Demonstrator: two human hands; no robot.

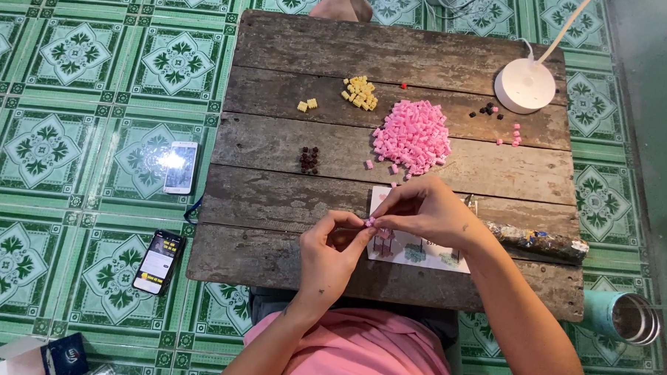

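From my head view, the tiny pink brick (370, 221) could pop loose and roll off the desk (272, 259), being so small. My left hand (330, 255) and right hand (425, 211) both pinch it, fingers closed on it, just below the pink pile (414, 135).

rough weathered wooden table (289, 201); glossy floor tiles (93, 90)

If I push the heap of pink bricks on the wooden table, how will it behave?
The pink bricks are tiny and loosely piled, so the heap would probably scatter, not slide whole. They look light. Some might catch in the gaps between the table planks.
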